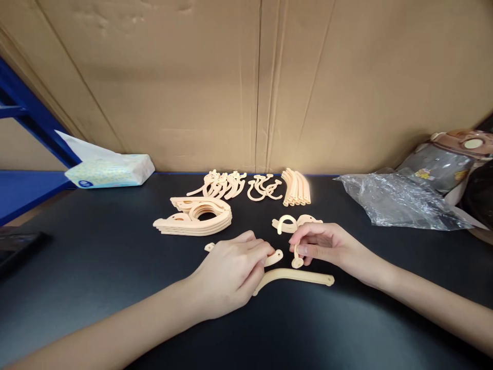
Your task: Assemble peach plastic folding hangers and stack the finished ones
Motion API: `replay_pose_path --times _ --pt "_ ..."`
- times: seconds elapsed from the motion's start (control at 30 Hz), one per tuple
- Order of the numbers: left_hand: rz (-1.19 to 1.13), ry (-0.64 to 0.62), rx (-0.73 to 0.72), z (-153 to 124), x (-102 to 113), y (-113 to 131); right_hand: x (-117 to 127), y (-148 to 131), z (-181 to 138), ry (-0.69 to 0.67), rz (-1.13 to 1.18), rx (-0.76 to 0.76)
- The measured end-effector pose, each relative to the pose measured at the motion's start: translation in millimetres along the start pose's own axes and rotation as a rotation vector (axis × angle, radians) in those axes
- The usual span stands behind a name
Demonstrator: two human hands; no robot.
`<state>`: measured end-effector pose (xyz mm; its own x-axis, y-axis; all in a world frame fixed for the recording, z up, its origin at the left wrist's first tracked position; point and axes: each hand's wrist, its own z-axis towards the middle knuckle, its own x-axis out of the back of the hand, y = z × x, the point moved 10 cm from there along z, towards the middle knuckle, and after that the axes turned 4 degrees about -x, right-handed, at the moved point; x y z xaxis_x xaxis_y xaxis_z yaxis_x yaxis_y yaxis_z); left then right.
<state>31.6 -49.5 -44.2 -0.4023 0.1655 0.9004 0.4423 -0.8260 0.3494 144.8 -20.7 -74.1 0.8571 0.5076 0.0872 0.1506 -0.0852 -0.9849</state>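
My left hand (234, 272) is closed over a beige plastic piece (275, 257), with a rounded, holed end showing at the right. Most of that piece is hidden by the fingers. In my right hand (327, 245) a beige hook (286, 223) is pinched between thumb and fingers, its curve up and its flat round end down. Just below both hands lies a curved beige arm (298, 276) with a hole at its tip. Behind the right hand, another flat beige part (310, 220) rests on the black table (308, 329).
A stack of beige frames (196, 226) lies left of centre. Farther back are small curved parts (221, 185), loose hooks (264, 187) and a bundle of arms (296, 187). A tissue pack (115, 169) stands left, a clear plastic bag (400, 198) right. Cardboard (173, 87) walls the back.
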Motion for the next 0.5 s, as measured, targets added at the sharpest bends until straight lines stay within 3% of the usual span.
replay_pose_path --times 0.27,0.5 --pt "0.030 -0.033 0.026 2.0 -1.8 0.4 -0.9 -1.4 -2.2 -0.004 -0.015 0.032" --pt "-0.038 -0.066 0.140 1.5 -4.5 -7.8 -0.6 -1.8 -3.6 -0.019 -0.021 0.065"
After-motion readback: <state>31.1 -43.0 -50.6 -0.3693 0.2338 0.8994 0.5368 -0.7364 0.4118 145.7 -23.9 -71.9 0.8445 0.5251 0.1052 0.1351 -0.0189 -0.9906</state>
